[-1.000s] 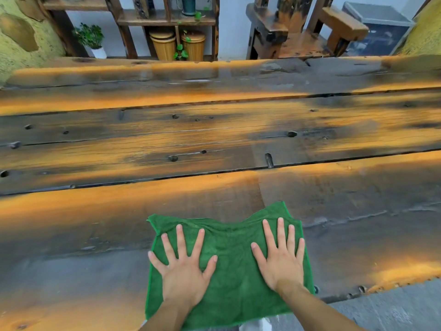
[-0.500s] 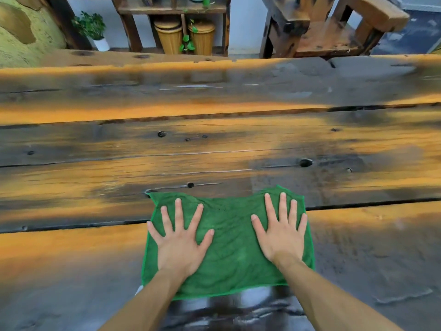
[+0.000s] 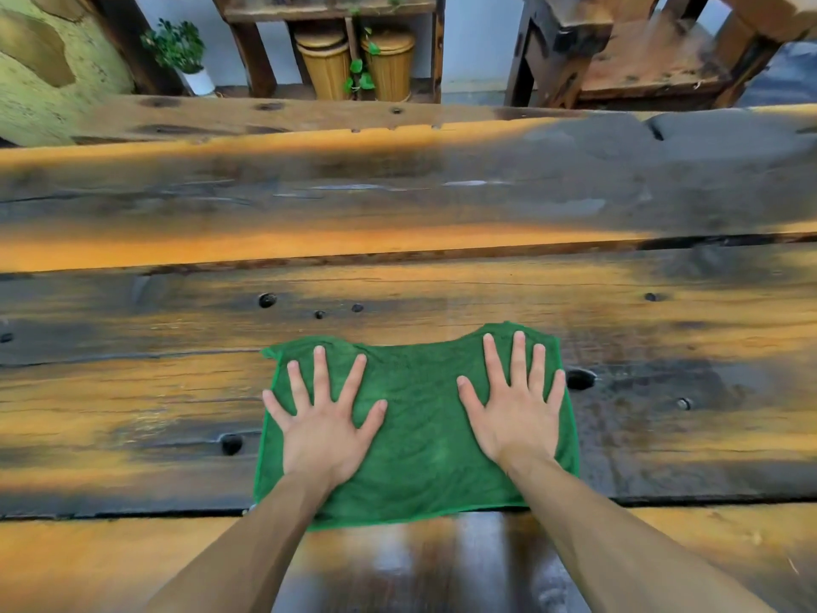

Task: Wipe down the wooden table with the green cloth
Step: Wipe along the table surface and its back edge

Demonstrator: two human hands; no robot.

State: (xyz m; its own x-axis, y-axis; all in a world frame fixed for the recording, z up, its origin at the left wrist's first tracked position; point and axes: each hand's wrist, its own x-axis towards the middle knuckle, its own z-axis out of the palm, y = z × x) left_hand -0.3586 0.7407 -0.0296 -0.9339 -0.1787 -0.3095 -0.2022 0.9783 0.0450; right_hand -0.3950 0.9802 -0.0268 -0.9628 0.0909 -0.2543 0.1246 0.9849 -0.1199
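The green cloth (image 3: 420, 431) lies spread flat on the middle plank of the wooden table (image 3: 398, 241). My left hand (image 3: 325, 429) presses palm-down on the cloth's left half, fingers spread wide. On the right half rests my right hand (image 3: 515, 411), also flat with fingers apart. Neither hand curls around the fabric. A dark, shiny wet streak (image 3: 442, 568) runs on the near plank just behind the cloth, between my forearms.
The planks carry dark holes, one (image 3: 580, 379) beside the cloth's right edge and one (image 3: 231, 444) at its left. Beyond the far edge stand a wooden shelf with two yellow bins (image 3: 327, 64), a potted plant (image 3: 181, 50) and a wooden chair (image 3: 641, 59).
Both hands have slid the cloth away from me, from the near plank across the gap onto the middle plank, leaving a wet streak behind. The hands stay flat on it.
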